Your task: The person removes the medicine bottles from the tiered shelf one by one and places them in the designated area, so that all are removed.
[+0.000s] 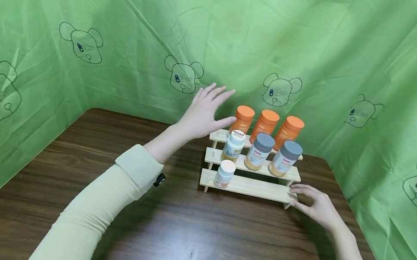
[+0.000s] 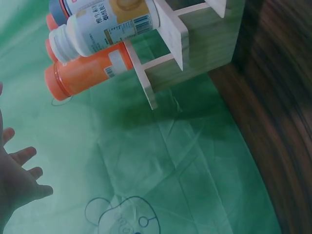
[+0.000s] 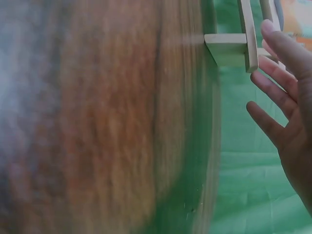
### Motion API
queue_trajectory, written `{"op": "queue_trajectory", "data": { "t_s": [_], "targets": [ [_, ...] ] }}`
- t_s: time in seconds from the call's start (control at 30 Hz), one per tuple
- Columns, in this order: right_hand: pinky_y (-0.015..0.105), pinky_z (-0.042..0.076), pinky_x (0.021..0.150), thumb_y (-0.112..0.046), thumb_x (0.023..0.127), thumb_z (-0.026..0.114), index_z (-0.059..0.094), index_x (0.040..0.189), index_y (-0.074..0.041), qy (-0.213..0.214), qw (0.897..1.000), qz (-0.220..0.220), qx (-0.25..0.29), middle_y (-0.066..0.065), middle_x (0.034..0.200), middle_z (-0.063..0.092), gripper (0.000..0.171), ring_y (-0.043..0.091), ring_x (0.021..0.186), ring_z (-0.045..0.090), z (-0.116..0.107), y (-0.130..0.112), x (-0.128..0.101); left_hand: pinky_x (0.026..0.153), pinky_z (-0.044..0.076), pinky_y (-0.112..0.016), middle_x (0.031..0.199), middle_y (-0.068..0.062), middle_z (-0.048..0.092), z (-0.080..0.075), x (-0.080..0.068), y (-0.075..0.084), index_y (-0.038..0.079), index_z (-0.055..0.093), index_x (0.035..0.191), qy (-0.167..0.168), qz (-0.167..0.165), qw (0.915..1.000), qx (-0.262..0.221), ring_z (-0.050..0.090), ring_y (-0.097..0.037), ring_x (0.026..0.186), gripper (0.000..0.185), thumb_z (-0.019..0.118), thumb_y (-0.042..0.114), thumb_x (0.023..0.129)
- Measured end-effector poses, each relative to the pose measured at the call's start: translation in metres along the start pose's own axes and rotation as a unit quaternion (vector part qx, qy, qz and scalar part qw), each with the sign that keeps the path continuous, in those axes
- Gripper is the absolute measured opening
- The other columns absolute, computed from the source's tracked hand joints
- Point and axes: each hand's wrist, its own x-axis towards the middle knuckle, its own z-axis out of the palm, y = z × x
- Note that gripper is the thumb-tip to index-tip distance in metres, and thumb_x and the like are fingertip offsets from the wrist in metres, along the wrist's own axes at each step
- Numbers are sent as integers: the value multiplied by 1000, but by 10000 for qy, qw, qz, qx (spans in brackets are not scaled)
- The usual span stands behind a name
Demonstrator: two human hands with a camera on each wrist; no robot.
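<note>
A three-tier wooden display rack [image 1: 252, 186] stands on the table. Three orange bottles [image 1: 266, 122] line its top tier. On the middle tier are a white bottle with a gold label [image 1: 233, 147] and two grey-lidded jars [image 1: 259, 151]. One small white bottle [image 1: 224, 174] stands at the left of the lowest tier. My left hand [image 1: 203, 114] is raised, fingers spread, its thumb near the leftmost orange bottle; it holds nothing. At the rack's right end, my right hand [image 1: 314, 205] has its fingertips by the lowest tier's end, fingers loosely bent; whether they touch is unclear.
The dark wooden table [image 1: 187, 236] extends in front and to the left of the rack. A green cloth [image 1: 132, 51] with bear-head drawings hangs behind and at both sides, close behind the top tier.
</note>
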Motion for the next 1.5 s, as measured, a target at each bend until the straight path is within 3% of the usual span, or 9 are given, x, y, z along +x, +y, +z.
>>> {"op": "queue_trajectory", "data": {
  "t_s": [0.2,0.37,0.47,0.6,0.8,1.1,1.23,1.4,1.5],
  "targets": [
    [4,30,89,-28,74,81,68,109,-25,-290,9951,905,256,-2,115,64,37,-8,112,46,2,12,0,116,8,-51,153,-2,28,13,19,5,33,21,150,-233,-199,9993,-231,13,-25,144,76,49,64,87],
    [9,36,90,-31,77,78,67,112,-25,-591,9875,1327,609,0,119,64,37,-13,112,43,4,19,-1,114,14,-54,153,-1,30,25,33,8,33,22,150,-412,-251,9976,-491,15,-27,144,74,51,61,88],
    [10,38,89,-30,77,79,69,112,-22,-628,9860,1377,697,4,116,66,38,-12,109,46,3,20,-1,114,14,-52,153,5,28,31,39,8,36,21,149,-531,-384,9939,-888,15,-23,144,72,52,59,88],
    [5,38,85,-29,75,80,70,109,-18,-601,9852,1396,797,8,113,67,38,-13,106,47,0,20,3,114,19,-49,153,10,27,39,48,6,36,22,149,-665,-491,9828,-1650,18,-20,142,71,53,57,89],
    [12,47,77,-22,77,79,69,112,-9,-697,9800,1451,1169,15,116,66,39,-8,97,55,0,20,6,111,27,-46,148,4,38,53,53,0,33,28,148,-820,-571,9645,-2444,28,-20,138,67,57,51,90],
    [19,49,71,-11,82,74,63,118,-1,-728,9783,1349,1393,19,113,63,39,11,86,62,-7,-3,8,107,35,-43,143,4,44,65,50,-10,27,43,140,-783,-729,9489,-2970,38,-17,132,58,61,46,89],
    [19,50,74,-12,84,72,59,125,-4,-915,9690,1422,1800,16,114,63,44,7,92,62,1,14,4,105,37,-40,137,3,50,66,47,-13,22,48,137,-754,-692,9478,-3021,43,-16,128,53,63,41,89],
    [21,50,71,-15,86,70,57,129,-9,-1117,9584,1581,2095,10,110,65,46,5,92,61,8,38,-3,100,41,-35,131,2,54,70,45,-13,23,48,136,-720,-731,9485,-2996,47,-14,122,53,65,38,88],
    [22,50,70,-15,85,70,57,129,-9,-1169,9592,1571,2038,8,109,66,46,5,91,60,8,39,-4,99,42,-34,129,2,55,73,43,-14,24,48,137,-680,-743,9471,-3048,48,-13,119,54,66,36,88]
  ]
}}
